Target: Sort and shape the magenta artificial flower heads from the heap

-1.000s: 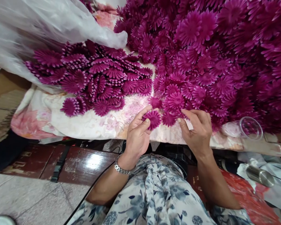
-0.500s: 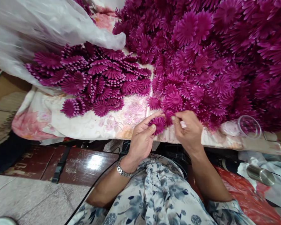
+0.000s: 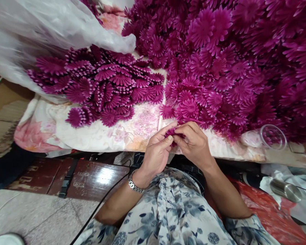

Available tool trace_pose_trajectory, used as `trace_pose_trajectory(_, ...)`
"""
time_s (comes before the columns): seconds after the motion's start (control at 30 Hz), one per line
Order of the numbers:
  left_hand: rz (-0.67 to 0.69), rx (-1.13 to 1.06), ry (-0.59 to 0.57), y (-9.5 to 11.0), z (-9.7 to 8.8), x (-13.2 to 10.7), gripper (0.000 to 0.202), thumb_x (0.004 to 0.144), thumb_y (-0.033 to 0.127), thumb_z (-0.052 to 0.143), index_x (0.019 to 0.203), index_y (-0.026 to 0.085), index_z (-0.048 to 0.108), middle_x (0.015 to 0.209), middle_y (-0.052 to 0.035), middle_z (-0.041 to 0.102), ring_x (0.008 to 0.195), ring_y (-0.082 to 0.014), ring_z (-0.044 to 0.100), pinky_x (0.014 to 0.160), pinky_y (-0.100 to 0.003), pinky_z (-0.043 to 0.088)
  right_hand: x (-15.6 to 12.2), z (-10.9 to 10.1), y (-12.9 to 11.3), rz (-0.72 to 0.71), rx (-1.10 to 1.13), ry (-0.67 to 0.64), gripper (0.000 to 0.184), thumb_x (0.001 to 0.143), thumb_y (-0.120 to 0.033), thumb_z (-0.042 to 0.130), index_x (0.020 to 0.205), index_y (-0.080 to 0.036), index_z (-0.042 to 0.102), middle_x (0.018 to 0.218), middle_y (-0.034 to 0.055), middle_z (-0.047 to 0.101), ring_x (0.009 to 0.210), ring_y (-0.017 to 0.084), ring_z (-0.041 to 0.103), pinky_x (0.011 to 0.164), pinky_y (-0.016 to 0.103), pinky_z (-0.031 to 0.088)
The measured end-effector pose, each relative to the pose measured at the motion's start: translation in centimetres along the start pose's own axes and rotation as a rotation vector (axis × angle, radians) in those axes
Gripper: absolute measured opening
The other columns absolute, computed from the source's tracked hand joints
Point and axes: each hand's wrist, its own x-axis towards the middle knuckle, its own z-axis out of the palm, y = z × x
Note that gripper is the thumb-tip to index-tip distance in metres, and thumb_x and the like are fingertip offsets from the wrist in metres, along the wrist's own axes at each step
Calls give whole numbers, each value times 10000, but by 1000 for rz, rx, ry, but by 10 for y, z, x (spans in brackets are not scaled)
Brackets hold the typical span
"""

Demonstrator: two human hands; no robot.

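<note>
Together, your left hand (image 3: 156,154) and right hand (image 3: 196,144) pinch purple flowers (image 3: 170,132) over the cloth (image 3: 91,140), near its front edge; they're probably light, bendy and easily creased, so grip near their centres.

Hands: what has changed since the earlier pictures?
The left hand shifted slightly right, keeping its grip on a flower. The right hand took up another at the near edge of the right pile, then moved left to meet the left hand. The left pile, cup and plastic bag stayed put.
</note>
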Motion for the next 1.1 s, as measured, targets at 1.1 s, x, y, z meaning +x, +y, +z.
trace_pose_trajectory(1.1,148,36,115,6,0,6,102,681,176,690,779,156,671,737,4,649,674,-78,572,672,-191,448,-22,-32,33,32,-614,-69,188,844,-295,579,970,-187,669,866,46,671,789,194,515,692,342,336)
